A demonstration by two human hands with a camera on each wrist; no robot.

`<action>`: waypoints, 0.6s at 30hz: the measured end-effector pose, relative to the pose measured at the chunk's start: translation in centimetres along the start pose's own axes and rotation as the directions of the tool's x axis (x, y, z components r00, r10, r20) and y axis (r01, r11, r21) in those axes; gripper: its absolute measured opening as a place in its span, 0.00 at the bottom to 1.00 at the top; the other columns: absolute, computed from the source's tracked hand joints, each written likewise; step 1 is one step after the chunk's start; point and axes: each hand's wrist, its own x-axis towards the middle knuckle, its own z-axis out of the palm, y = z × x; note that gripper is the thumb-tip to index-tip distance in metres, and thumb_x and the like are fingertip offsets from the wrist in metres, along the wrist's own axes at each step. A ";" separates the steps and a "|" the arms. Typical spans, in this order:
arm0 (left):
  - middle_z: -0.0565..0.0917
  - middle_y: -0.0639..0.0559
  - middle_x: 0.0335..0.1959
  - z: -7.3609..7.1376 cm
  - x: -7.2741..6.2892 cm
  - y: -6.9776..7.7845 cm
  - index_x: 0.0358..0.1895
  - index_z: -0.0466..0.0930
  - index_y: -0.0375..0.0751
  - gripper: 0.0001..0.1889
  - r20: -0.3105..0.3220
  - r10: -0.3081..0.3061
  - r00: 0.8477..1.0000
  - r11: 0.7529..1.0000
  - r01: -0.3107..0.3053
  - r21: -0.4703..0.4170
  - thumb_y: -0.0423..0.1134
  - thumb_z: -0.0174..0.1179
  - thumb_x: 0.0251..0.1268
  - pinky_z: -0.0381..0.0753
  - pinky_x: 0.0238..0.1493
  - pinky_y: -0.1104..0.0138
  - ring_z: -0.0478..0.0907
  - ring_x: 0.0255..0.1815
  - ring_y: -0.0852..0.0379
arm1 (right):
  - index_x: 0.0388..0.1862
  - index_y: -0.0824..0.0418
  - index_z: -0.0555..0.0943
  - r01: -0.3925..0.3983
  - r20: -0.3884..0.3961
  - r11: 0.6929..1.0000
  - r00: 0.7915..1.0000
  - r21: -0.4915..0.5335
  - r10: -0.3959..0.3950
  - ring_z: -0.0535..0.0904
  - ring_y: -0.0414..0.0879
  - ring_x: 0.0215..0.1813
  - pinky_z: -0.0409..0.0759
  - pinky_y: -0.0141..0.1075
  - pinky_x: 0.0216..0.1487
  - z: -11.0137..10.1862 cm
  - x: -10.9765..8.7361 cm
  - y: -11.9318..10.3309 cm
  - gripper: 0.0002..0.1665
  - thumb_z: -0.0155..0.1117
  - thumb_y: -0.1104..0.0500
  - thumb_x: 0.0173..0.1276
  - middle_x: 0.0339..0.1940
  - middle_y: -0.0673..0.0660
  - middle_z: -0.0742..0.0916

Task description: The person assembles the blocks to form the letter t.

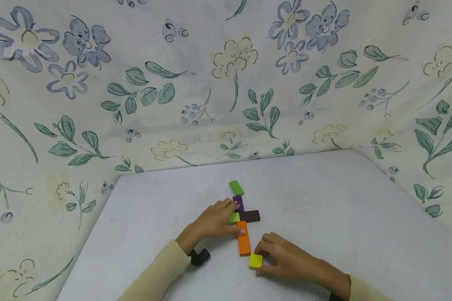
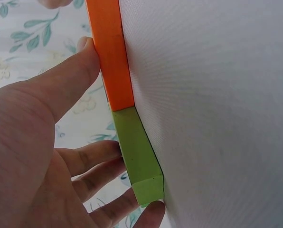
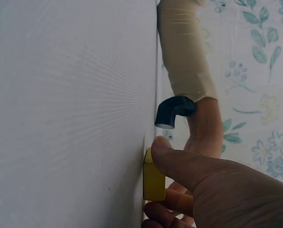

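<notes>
A line of coloured blocks lies on the white table. My left hand (image 1: 217, 219) rests over it, thumb on the orange block (image 1: 243, 246) and fingertips by the purple block (image 1: 241, 202). Between them sits a light green block (image 1: 234, 218), partly covered by the hand; in the left wrist view the fingers lie along its side. A dark brown block (image 1: 250, 215) extends rightward from there. At the near end of the orange block, my right hand (image 1: 286, 257) pinches a yellow block (image 1: 255, 261) between thumb and fingers, low at the tabletop in the right wrist view (image 3: 154, 183).
Another green block (image 1: 236, 187) lies beyond the purple one, at the far end of the line. The white table (image 1: 324, 196) spreads out on both sides. A black curved device (image 1: 200, 257) sits at the left wrist. Flowered cloth (image 1: 196, 96) hangs behind the table.
</notes>
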 end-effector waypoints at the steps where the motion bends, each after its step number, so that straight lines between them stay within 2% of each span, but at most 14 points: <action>1: 0.70 0.47 0.71 -0.1 0.0 -0.1 0.73 0.67 0.46 0.45 -0.002 -0.001 1.000 1.000 0.001 0.002 0.67 0.65 0.57 0.70 0.71 0.49 0.69 0.69 0.46 | 0.45 0.49 0.84 0.002 -0.002 1.000 1.000 -0.002 -0.002 0.70 0.28 0.40 0.80 0.25 0.46 0.0 0.1 0.0 0.24 0.70 0.35 0.60 0.37 0.38 0.77; 7: 0.69 0.47 0.72 -0.5 -0.3 -0.2 0.74 0.67 0.46 0.45 -0.006 -0.010 1.000 1.000 0.010 -0.001 0.67 0.65 0.58 0.70 0.71 0.49 0.68 0.70 0.47 | 0.45 0.50 0.84 0.005 -0.001 1.000 1.000 -0.004 -0.005 0.70 0.28 0.40 0.80 0.25 0.45 -0.2 0.4 -0.3 0.25 0.70 0.34 0.60 0.38 0.38 0.77; 10: 0.69 0.46 0.72 -0.7 -0.3 -0.1 0.74 0.67 0.45 0.44 -0.007 -0.010 1.000 1.000 0.010 -0.005 0.66 0.66 0.58 0.69 0.71 0.49 0.68 0.70 0.47 | 0.46 0.50 0.84 -0.007 0.016 1.000 1.000 0.030 0.007 0.71 0.28 0.40 0.80 0.26 0.46 -0.7 0.5 -0.5 0.26 0.69 0.34 0.61 0.38 0.38 0.77; 15: 0.69 0.47 0.73 -0.6 -0.2 0.3 0.74 0.66 0.46 0.45 -0.001 -0.018 1.000 1.000 0.018 -0.005 0.67 0.65 0.58 0.69 0.72 0.49 0.67 0.71 0.47 | 0.47 0.55 0.83 -0.042 0.021 0.992 0.999 0.117 0.040 0.74 0.29 0.39 0.81 0.27 0.43 -2.4 1.0 -0.7 0.23 0.62 0.38 0.70 0.38 0.41 0.79; 18: 0.68 0.47 0.73 -0.2 -0.3 0.4 0.74 0.66 0.47 0.45 0.011 -0.030 0.999 1.000 0.030 -0.004 0.68 0.65 0.57 0.68 0.72 0.48 0.67 0.72 0.47 | 0.46 0.57 0.83 -0.030 0.000 0.995 1.000 0.099 0.030 0.74 0.30 0.37 0.81 0.25 0.40 -3.6 1.8 -0.6 0.22 0.62 0.40 0.71 0.36 0.42 0.80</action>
